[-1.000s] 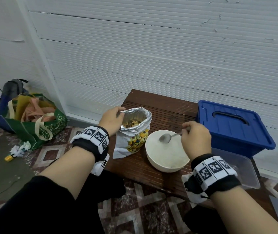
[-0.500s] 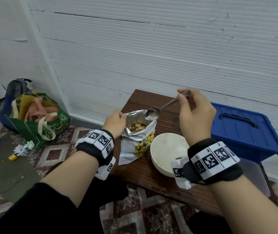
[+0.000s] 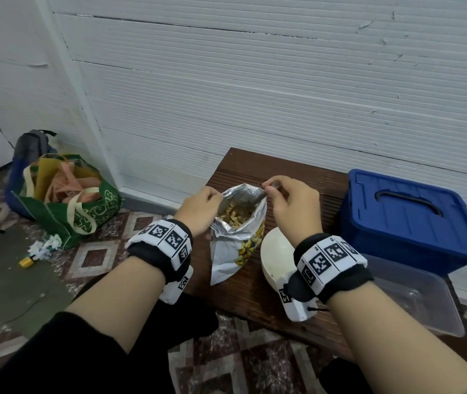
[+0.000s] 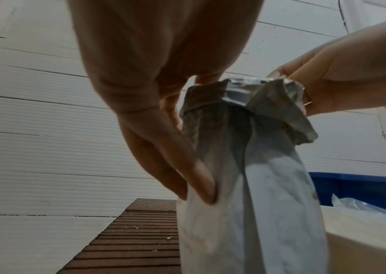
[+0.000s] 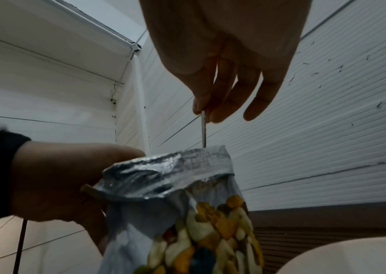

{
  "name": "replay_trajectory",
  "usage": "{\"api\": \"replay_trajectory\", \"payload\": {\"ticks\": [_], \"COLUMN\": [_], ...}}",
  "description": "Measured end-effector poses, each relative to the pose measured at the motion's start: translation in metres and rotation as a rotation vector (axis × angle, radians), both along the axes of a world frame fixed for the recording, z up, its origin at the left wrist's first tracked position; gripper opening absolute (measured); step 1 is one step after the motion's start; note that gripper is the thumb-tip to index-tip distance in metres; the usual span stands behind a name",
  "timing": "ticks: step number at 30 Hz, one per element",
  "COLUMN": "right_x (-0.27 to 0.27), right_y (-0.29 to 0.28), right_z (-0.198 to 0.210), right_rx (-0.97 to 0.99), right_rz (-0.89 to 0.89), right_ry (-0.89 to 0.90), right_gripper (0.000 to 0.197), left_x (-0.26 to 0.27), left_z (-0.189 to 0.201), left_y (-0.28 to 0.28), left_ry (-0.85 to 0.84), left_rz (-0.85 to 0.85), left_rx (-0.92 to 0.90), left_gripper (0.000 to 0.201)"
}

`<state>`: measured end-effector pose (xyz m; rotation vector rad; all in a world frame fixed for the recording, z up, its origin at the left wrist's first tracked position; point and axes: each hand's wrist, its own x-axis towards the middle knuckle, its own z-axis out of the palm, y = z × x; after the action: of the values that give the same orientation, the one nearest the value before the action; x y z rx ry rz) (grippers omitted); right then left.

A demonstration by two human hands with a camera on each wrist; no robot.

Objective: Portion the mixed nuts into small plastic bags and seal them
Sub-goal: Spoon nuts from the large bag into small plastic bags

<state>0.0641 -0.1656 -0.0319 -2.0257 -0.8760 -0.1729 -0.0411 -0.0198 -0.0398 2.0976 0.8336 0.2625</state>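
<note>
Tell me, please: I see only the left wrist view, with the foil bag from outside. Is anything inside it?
Observer: Yes. The head view shows mixed nuts inside the open foil bag.
Operator: Does the right hand hold something?
Observer: Yes. The right wrist view shows it pinching the thin handle of a spoon, which goes down into the bag.
Operator: Is the bowl filled?
Observer: In the head view it looks empty, though the right wrist covers part of it.
</note>
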Motion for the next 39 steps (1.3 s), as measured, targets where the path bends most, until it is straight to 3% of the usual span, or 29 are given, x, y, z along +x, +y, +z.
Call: {"api": "replay_trajectory", "payload": {"ticks": [7, 11, 14, 16, 23, 27, 29, 31, 33, 35, 39], "right_x": [0.003, 0.003, -0.006, -0.01, 0.001, -0.004, -0.006, -0.006, -0.002, 0.006, 0.019], "right_y": [-0.002, -0.004, -0.003, -0.002, 0.004, -0.002, -0.01, -0.025, -0.046, -0.069, -0.116], "right_z": [0.006, 0.017, 0.023, 0.019, -0.007, -0.011, -0.006, 0.0, 0.0, -0.008, -0.028], "right_rx": [-0.047, -0.013, -0.137, -0.208, -0.139, -0.07, 0.02, 0.113, 0.129, 0.078, -0.154], "right_rz": [-0.008, -0.038, -0.006, 0.023, 0.016, 0.007, 0.026, 0.019, -0.055, -0.196, -0.424], "right_ry": [0.082, -0.078, -0.247, -0.264, 0.026, 0.09, 0.167, 0.24, 0.273, 0.287, 0.38], "right_gripper": [0.015, 0.018, 0.018, 0.019, 0.015, 0.013, 0.022, 0.017, 0.009, 0.014, 0.023], "left_x": [-0.001, -0.001, 0.0, 0.0, -0.001, -0.002, -0.003, -0.003, 0.0, 0.002, 0.006], "left_z": [-0.002, -0.001, -0.002, -0.002, -0.002, -0.002, -0.001, 0.0, 0.002, 0.004, 0.013], "left_y": [0.0, -0.002, 0.0, -0.001, -0.001, -0.001, -0.002, -0.005, -0.007, -0.011, -0.031], "left_ry": [0.001, -0.021, -0.031, -0.035, -0.033, -0.013, -0.005, -0.032, -0.078, -0.13, -0.238], "left_rz": [-0.009, -0.026, -0.037, -0.046, -0.045, -0.043, -0.035, -0.02, -0.005, 0.005, -0.031], "left_rx": [0.003, -0.014, -0.027, -0.035, -0.025, 0.027, 0.088, 0.125, 0.173, 0.247, 0.354], "left_gripper": [0.022, 0.023, 0.022, 0.022, 0.024, 0.027, 0.028, 0.031, 0.033, 0.032, 0.026]}}
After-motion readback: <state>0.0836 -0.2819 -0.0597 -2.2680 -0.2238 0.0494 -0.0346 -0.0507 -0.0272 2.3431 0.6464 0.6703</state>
